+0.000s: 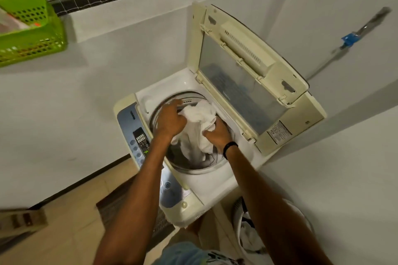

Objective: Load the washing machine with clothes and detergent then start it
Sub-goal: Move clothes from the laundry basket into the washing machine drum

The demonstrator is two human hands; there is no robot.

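A cream top-loading washing machine (212, 187) stands against the wall with its lid (247, 64) raised upright. A white garment (198, 127) hangs bunched over the drum opening (200, 168). My left hand (170, 120) grips the cloth on its left side, and my right hand (217, 135), with a black band at the wrist, grips it on the right. The cloth's lower part drops into the drum. The blue control panel (137, 135) runs along the machine's left side with a green digit lit.
A white laundry basket (249, 236) with more clothes sits on the floor at the machine's right, partly behind my right arm. A green plastic basket (30, 28) rests on the ledge at upper left. A dark mat (116, 204) lies on the tiled floor. A pole (349, 38) leans on the right wall.
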